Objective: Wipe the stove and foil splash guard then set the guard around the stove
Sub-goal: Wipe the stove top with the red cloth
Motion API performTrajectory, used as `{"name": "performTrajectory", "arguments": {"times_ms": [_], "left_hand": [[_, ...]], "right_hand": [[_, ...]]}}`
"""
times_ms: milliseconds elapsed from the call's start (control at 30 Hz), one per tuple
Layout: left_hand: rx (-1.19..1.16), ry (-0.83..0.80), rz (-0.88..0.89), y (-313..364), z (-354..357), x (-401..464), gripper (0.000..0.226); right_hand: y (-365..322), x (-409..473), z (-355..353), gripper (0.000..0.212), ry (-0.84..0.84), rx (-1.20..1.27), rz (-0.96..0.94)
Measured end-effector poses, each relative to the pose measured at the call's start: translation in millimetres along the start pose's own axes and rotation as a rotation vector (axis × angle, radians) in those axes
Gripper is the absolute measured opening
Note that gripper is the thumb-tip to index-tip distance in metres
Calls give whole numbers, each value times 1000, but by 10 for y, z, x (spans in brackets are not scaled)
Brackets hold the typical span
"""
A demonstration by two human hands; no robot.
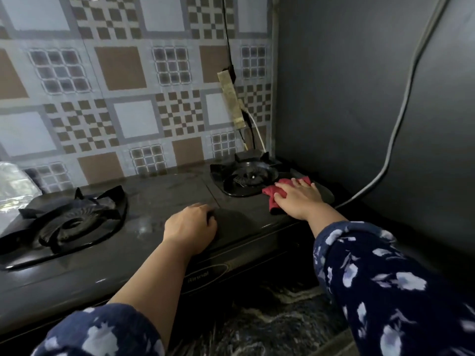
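Head view, looking down at a dark two-burner stove [159, 199] on a marbled counter [270, 319]. The stove's left end is cut off by the frame. A crinkled, shiny sheet [14, 186] shows at the far left edge behind the stove; it is too blurred and cropped to tell what it is.

The right hand [298, 199] lies flat, fingers straight, pressing a red cloth [276, 195] onto the stove's top at its right end, just in front of the right burner [246, 176]. Most of the cloth is hidden under the palm; its fringe pokes out past the fingertips and the thumb side.

The left hand [191, 227] rests on the stove's front edge near the middle, fingers curled over the edge; what the fingertips touch is lost in shadow. It holds nothing.

Bare stove top lies between the hands and the left burner [69, 219]. A dark wall [359, 98] stands close against the stove's right edge, with a grey cable [401, 119] running down it. A patterned tiled wall [128, 98] runs along the back edge.
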State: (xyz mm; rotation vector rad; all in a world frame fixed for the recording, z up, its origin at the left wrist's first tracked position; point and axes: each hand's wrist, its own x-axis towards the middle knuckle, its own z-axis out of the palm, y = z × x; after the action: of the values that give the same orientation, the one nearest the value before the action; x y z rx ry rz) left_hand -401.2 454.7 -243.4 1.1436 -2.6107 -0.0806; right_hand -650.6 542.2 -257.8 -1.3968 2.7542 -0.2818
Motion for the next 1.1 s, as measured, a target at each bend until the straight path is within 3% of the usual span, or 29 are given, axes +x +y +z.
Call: {"name": "performTrajectory", "arguments": {"times_ms": [167,367,667,800,933,1100], "left_hand": [[-27,-8,53,-159,-32,117,30],[-82,-62,86,-502,-141,27,35],[-79,-112,74,-1083,-503,-141,37],[-21,-76,75,-1357,-578,-143,38],[-27,-19,91,-1547,-575,-74,40],[-73,4,77,-1633,-583,27,41]], "right_hand": [[-3,105,-49,82,44,158,191],[-557,-245,27,73,23,104,172],[-2028,-719,281,68,-64,94,-4],[-2560,-755,442,65,-67,69,-171],[-2462,-590,403,71,-121,68,-195],[-2148,-217,292,77,-95,27,17]]}}
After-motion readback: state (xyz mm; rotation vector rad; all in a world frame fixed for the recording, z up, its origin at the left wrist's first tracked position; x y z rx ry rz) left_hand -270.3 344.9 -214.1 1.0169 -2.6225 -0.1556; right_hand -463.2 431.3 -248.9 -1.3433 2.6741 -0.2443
